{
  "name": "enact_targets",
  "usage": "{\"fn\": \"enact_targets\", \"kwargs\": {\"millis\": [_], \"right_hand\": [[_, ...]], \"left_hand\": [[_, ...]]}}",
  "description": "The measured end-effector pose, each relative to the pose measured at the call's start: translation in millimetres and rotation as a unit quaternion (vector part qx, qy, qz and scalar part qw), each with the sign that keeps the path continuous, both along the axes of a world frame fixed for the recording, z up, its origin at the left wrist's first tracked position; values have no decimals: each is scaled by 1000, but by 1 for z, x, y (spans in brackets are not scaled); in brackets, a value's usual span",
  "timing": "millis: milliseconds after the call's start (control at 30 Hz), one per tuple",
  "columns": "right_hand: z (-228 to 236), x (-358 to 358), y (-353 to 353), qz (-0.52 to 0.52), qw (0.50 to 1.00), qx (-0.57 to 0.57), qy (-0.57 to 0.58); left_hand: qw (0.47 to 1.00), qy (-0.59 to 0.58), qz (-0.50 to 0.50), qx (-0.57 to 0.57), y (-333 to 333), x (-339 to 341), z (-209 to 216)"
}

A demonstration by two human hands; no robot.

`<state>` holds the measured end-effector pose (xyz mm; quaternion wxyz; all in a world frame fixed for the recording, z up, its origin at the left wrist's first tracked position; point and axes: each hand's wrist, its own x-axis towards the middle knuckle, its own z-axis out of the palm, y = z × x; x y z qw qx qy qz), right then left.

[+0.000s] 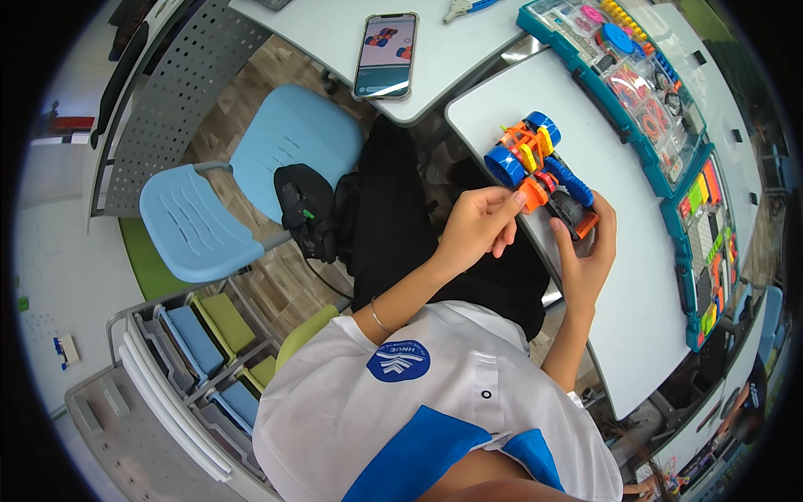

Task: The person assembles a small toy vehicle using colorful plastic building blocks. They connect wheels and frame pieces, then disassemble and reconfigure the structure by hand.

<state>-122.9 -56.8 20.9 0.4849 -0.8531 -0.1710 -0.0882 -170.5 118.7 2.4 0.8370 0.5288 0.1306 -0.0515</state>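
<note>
Steadying a multicoloured plastic model car (545,178) at the edge of the white table (636,326), left of the long teal plastic parts case (598,96), both hands work at its near end. The left hand (485,219) pinches a small orange plastic block (535,199) between thumb and finger; the right hand (590,243) curls around the dark round wheel (568,207). The step in hand looks like fitting or adjusting that block; the next move probably calls for firm right-hand support and careful alignment. The car's long axis slants roughly alongside the case, its blue wheels (505,166) pointing away from the hands.
</note>
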Motion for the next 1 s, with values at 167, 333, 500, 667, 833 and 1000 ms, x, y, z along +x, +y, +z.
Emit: {"fn": "enact_targets", "kwargs": {"millis": [167, 333, 500, 667, 833, 1000], "right_hand": [[1, 0, 0, -1, 1000, -3, -3], [1, 0, 0, -3, 1000, -3, 0], [2, 0, 0, -6, 1000, -9, 4], [0, 0, 1, -9, 1000, 6, 12], [1, -2, -2, -13, 1000, 17, 9], [-7, -5, -21, -27, 994, 100, 29]], "left_hand": [[1000, -20, 9, 2, -2, -1, -4], [1000, -23, 15, 11, -6, 0, -1], [998, -33, 12, 44, -8, 0, 1], [997, -34, 17, 69, -9, -1, 5], [996, -27, 5, 83, -8, -3, 7], [989, -40, -4, 143, -4, -14, 1]]}}
